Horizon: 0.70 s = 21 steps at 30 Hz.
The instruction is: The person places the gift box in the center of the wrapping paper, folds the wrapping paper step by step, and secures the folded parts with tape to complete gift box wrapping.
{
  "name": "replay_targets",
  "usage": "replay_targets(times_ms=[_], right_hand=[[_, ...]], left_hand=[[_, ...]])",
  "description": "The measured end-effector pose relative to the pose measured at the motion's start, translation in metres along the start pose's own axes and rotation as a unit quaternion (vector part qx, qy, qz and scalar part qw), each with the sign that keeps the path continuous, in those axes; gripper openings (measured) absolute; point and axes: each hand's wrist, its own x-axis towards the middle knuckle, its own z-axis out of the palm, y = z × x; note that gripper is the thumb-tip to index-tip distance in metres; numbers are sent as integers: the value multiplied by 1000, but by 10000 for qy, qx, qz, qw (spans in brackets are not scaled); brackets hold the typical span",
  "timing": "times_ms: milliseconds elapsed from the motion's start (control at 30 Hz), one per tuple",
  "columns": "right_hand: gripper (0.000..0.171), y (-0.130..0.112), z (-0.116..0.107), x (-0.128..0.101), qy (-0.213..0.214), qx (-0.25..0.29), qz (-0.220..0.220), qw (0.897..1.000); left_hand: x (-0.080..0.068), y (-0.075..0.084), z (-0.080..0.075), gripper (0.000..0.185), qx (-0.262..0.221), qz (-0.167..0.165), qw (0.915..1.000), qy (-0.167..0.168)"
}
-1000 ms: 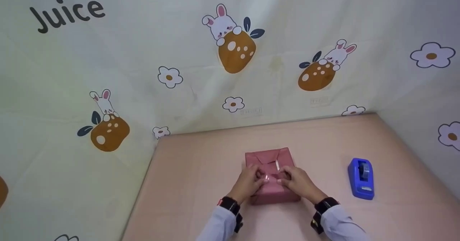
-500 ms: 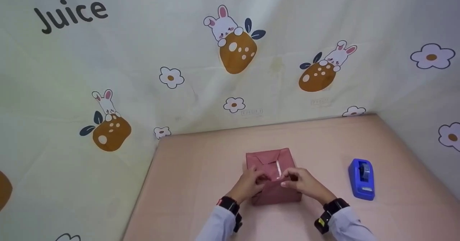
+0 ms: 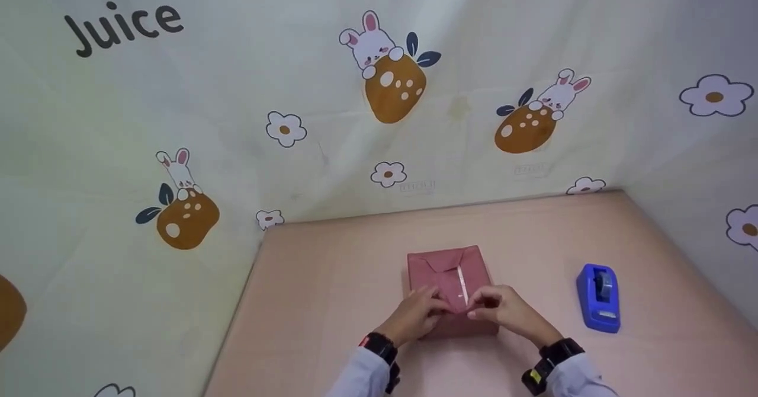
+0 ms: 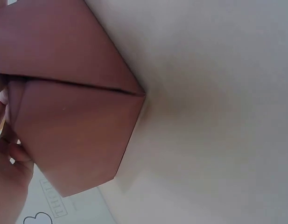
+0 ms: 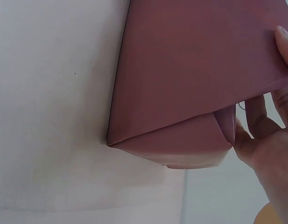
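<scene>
A box wrapped in dusty red paper [image 3: 478, 272] sits between both hands in the head view. Folded paper comes to a point on its top, beside a narrow whitish strip [image 3: 462, 281]. The left hand [image 3: 419, 314] holds the near paper flap from the left, fingers bent over the box top. From the right, the right hand [image 3: 510, 313] pinches the same flap by its upper edge. In the right wrist view its thumb [image 5: 286, 49] lies on the front of the flap [image 5: 190, 60], the other fingers behind. A side fold [image 4: 78, 130] shows in the left wrist view.
A blue tape dispenser [image 3: 598, 298] with a clear roll stands right of the box on the pale pink tabletop [image 3: 331, 266]. A printed cloth wall [image 3: 320, 65] rises behind and along both sides. Black bands with cameras sit on both wrists.
The near flap has come up and over toward the box top. Both hands shift slightly nearer the person, the right one also moving right. The whitish strip shows more fully.
</scene>
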Motion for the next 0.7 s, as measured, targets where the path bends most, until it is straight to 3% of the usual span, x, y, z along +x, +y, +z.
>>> replay_targets(times_ms=[167,500,700], right_hand=[[9,9,1,2,66,-16,-35,10000],[9,-18,2,4,377,-507,208,9978],[9,3,3,10,492,-609,238,9966]], left_hand=[[-8,4,0,16,6,-178,9998,-69],[-30,18,-4,14,766,-531,9951,335],[-37,20,-4,14,161,-1062,9935,368]])
